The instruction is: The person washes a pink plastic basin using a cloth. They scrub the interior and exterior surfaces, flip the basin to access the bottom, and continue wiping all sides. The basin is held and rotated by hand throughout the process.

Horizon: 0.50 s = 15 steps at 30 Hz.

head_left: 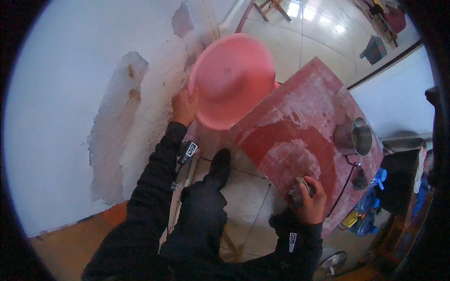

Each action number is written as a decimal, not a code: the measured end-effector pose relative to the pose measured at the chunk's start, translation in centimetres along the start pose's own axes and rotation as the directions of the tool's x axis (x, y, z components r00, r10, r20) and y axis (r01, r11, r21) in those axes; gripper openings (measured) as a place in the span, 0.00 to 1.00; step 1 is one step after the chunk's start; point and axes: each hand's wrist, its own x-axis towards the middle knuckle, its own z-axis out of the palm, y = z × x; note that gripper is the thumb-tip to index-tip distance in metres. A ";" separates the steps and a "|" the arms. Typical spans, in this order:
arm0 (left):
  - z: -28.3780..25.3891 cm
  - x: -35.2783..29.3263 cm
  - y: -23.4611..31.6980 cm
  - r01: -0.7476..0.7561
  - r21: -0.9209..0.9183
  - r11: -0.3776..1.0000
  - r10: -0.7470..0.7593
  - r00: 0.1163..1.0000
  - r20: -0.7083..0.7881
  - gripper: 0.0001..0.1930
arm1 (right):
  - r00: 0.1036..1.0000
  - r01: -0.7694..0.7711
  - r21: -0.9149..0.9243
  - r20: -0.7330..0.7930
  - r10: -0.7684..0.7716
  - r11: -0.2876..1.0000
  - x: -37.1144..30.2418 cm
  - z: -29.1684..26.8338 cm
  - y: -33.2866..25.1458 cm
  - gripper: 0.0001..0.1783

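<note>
My left hand (184, 107) grips the left rim of a round pink plastic basin (234, 75), which is tilted beside the far left edge of a worn red tabletop (300, 117). The hand's thumb lies on the basin's near side. At the table's near edge, the fingers of my right hand (313, 201) are closed on a crumpled grey rag (298, 191). A darker, wet-looking curved patch crosses the tabletop beyond that hand. A metal pot (352, 136) sits near the table's right edge.
Near the pot lie a dark tuft (360, 181) and a thin dark stick (341, 192). A peeling white wall (61, 131) stands close on the left. Blue plastic bottles (367, 213) crowd the floor at right; a wooden stool's legs (274, 7) show far off.
</note>
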 end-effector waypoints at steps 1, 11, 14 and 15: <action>-0.9 0.4 1.3 -0.019 -0.052 0.998 0.019 1.000 0.004 0.26 | 1.000 0.015 -0.012 -0.013 -0.015 1.000 0.7 0.1 0.1 0.16; -9.0 1.7 9.3 -0.179 0.050 0.983 0.185 0.966 -0.178 0.25 | 0.957 -0.281 0.216 -0.009 0.290 0.935 1.2 0.8 1.4 0.18; -9.9 2.2 11.6 -0.328 -0.073 0.942 0.291 0.905 -0.310 0.22 | 0.948 -0.280 0.315 -0.056 0.312 0.907 1.3 0.8 3.7 0.18; -10.2 2.3 12.1 -0.286 -0.118 0.951 0.242 0.925 -0.293 0.20 | 0.947 -0.268 0.308 -0.089 0.308 0.913 1.5 0.9 4.3 0.20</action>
